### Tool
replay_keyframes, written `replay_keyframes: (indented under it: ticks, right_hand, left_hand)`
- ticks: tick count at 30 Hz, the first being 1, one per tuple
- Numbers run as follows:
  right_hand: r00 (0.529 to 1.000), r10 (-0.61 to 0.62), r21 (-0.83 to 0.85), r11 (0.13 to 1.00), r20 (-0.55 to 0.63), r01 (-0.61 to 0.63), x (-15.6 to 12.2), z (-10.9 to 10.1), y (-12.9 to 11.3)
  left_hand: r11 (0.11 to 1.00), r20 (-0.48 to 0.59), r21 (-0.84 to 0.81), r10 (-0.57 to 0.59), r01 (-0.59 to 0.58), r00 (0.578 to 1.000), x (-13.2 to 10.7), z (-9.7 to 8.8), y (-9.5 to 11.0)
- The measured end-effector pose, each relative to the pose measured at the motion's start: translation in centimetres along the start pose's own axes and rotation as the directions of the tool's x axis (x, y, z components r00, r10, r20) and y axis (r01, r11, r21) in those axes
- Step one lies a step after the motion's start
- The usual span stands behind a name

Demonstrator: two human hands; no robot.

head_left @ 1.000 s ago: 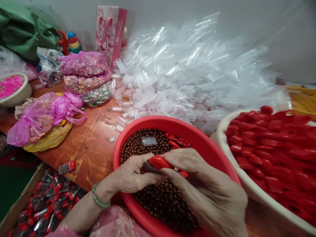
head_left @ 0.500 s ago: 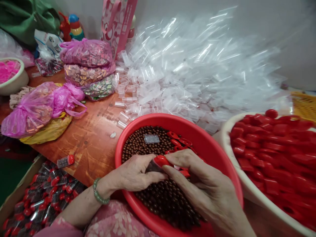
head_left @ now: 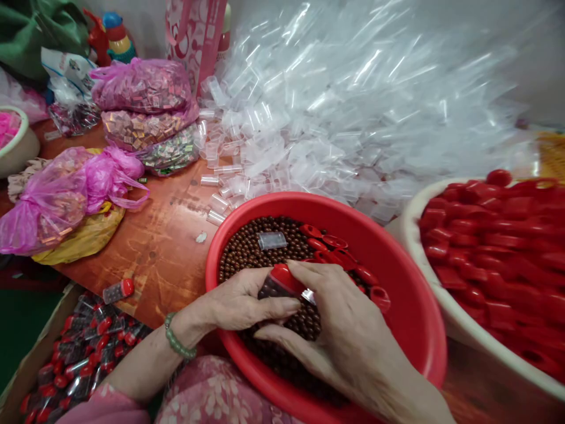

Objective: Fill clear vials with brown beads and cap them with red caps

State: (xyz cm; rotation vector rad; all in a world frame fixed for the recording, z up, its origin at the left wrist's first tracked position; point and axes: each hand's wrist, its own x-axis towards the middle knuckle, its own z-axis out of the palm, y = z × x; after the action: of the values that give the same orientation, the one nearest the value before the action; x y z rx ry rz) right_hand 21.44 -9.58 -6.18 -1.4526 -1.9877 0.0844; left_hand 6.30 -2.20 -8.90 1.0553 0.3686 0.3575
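A red basin (head_left: 397, 277) in front of me holds small brown beads (head_left: 251, 247), a few loose red caps (head_left: 329, 241) and one empty clear vial (head_left: 272, 240). Over the beads, my left hand (head_left: 238, 303) grips a small clear vial filled with beads (head_left: 270, 287). My right hand (head_left: 344, 330) is closed around the red cap (head_left: 286, 277) on that vial's end, thumb on top.
A white basin (head_left: 412, 235) at the right is heaped with red caps. A big pile of clear vials (head_left: 335, 123) lies behind. Pink bags (head_left: 75, 194) sit at the left. One capped vial (head_left: 118, 290) lies on the table; a carton (head_left: 70, 359) of filled vials stands below.
The camera has tilted a little. My right hand has spread over the vial and slid slightly left; more loose red caps show in the basin behind it. My left hand keeps its grip.
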Motion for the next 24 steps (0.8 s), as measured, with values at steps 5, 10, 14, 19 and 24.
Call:
replay_keyframes:
  ticks: [5,10,14,19,24]
  right_hand:
    - [0.974,0.226,0.308,0.929,-0.028,-0.207,0.0,0.1,0.3]
    - [0.905,0.425,0.534,0.76,0.024,-0.371,0.1,0.2,0.6]
    - [0.853,0.515,0.587,0.665,0.086,-0.461,0.0,0.1,1.0]
    - [0.843,0.522,0.588,0.645,0.128,-0.489,-0.2,-0.2,1.6]
    - [0.83,0.542,0.552,0.656,0.128,-0.514,-0.4,0.0,1.2]
  left_hand:
    - [0.991,0.039,0.128,-0.033,0.028,0.999,0.1,0.0,0.2]
    - [0.926,-0.011,0.375,0.047,-0.04,0.999,0.3,-0.1,0.2]
    - [0.875,-0.001,0.48,0.065,-0.056,0.998,0.4,-0.2,0.2]
    - [0.84,-0.004,0.54,0.058,-0.046,0.998,0.4,-0.1,0.2]
    - [0.826,0.01,0.564,0.002,-0.007,1.0,0.3,-0.3,0.2]
